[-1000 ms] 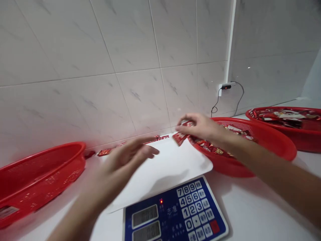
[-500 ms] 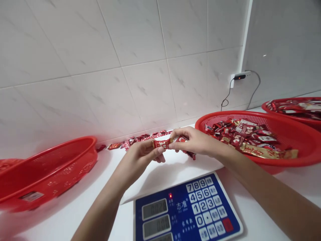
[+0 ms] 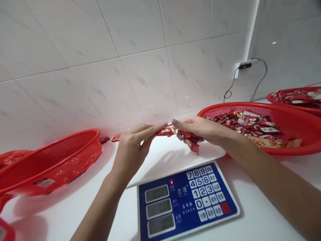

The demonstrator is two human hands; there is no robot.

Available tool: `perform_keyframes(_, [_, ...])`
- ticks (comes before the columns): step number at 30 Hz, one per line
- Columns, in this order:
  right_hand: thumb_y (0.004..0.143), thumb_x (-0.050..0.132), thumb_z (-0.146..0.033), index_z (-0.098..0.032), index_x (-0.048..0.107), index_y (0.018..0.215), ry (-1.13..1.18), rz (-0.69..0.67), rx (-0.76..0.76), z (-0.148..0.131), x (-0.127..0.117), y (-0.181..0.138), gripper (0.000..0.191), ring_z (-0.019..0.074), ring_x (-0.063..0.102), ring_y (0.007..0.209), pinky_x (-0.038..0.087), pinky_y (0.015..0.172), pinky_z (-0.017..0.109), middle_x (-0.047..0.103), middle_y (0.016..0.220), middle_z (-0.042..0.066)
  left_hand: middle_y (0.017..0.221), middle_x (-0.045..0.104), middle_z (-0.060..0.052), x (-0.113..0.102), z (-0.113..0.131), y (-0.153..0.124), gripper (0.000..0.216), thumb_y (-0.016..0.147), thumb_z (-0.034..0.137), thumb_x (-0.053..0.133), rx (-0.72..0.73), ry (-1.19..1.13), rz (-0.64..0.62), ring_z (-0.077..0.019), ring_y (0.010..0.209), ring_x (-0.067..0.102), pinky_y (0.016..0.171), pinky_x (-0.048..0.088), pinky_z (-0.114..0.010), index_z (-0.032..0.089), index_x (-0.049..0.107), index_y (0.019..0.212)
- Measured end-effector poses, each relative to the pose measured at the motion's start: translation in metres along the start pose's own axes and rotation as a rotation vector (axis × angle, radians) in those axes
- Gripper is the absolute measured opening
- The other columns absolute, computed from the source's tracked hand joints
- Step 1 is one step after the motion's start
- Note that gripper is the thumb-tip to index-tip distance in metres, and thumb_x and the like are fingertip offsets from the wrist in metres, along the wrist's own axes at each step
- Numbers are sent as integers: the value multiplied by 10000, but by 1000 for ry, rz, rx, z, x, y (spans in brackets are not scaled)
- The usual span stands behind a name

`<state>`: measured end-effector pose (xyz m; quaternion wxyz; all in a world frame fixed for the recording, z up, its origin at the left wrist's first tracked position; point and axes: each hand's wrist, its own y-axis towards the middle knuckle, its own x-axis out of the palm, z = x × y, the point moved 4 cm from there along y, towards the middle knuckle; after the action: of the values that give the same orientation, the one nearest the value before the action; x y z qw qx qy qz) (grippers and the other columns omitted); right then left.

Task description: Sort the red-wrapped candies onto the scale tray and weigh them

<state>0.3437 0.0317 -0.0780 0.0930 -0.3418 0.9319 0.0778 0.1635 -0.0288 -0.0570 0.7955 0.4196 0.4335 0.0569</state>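
Observation:
Over the scale's white pan, my left hand shows its back, its fingers closed on the left end of a red wrapped candy; the fingertips are partly hidden. The candy's gold twisted end lies at the thumb of my right hand. More red wrapped candies are held in the curled fingers of my right hand and hang below it. In front is the scale's blue keypad panel, with a lit red light and blurred digits.
A red basket of mixed wrapped candies stands at right, with another filled red basket behind it. Red baskets stand at left. A tiled wall closes off the back; a plugged-in cable hangs there.
The view has shifted slightly, with the scale appearing higher. My left hand has turned so its back shows, hiding much of the candy row by the wall. My right hand still holds candies.

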Motion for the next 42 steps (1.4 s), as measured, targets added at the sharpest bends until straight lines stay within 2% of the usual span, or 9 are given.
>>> perform_keyframes(6, [762,824,-486,-165,712,874,-256,235,-45,4,-2,5,358,93,420,382,320,372,209,436,426,-77,909,804,-85,2,-16,1,448,971,491,558,-343,-237,-112,-250,920,746,845,576,-349,181,721,1252])
perform_keyframes(9, [762,822,-448,-165,715,860,-262,226,-47,3,1,5,318,85,406,393,301,373,205,434,440,-80,840,784,-96,9,-17,0,495,903,629,606,-412,-391,-278,-261,849,736,790,574,-355,167,771,967])
perform_keyframes(16, [791,782,-382,-172,707,786,-313,153,-52,0,6,4,223,80,431,457,313,398,203,482,558,-51,818,783,-81,12,-15,-1,339,868,500,653,-394,-315,-342,-271,843,727,814,533,-380,186,746,782])
perform_keyframes(20, [830,758,-358,-167,745,881,-335,298,-59,-1,-3,3,198,76,411,413,318,403,215,467,510,-63,789,777,-58,16,-24,-4,299,889,400,562,-387,-67,-371,-249,745,705,673,491,-328,206,732,737])
perform_keyframes(25, [894,718,-462,-177,689,971,122,250,-197,-5,-4,3,296,90,483,419,282,398,207,488,505,-66,883,782,-79,18,-29,-4,330,902,454,539,-374,59,-338,-267,793,690,674,489,-337,212,745,811])
perform_keyframes(28, [877,733,-517,-193,673,958,394,114,-338,-12,7,0,340,76,493,489,302,420,196,525,593,-59,1069,766,-118,20,-15,-4,448,929,583,530,-449,-256,-278,-283,956,704,782,556,-370,201,735,1041])
perform_keyframes(32, [842,771,-509,-219,655,968,461,20,-356,-18,21,-4,336,89,512,482,365,423,205,555,602,-64,894,737,-91,33,8,-7,404,884,586,657,-490,-702,-428,-224,812,695,692,573,-319,189,699,944])
perform_keyframes(38, [728,873,-498,-192,623,947,326,372,-191,-4,-5,1,452,75,450,443,314,412,199,588,575,-44,789,719,-49,22,-9,-4,293,817,434,776,-446,-534,-250,-193,732,674,655,531,-302,186,620,812])
perform_keyframes(42, [824,726,-652,-153,692,862,59,267,-64,7,-14,6,502,69,430,436,249,396,216,476,580,-47,900,749,-34,9,-10,-1,180,816,325,768,-300,-293,-42,-234,893,713,822,544,-377,216,625,827])
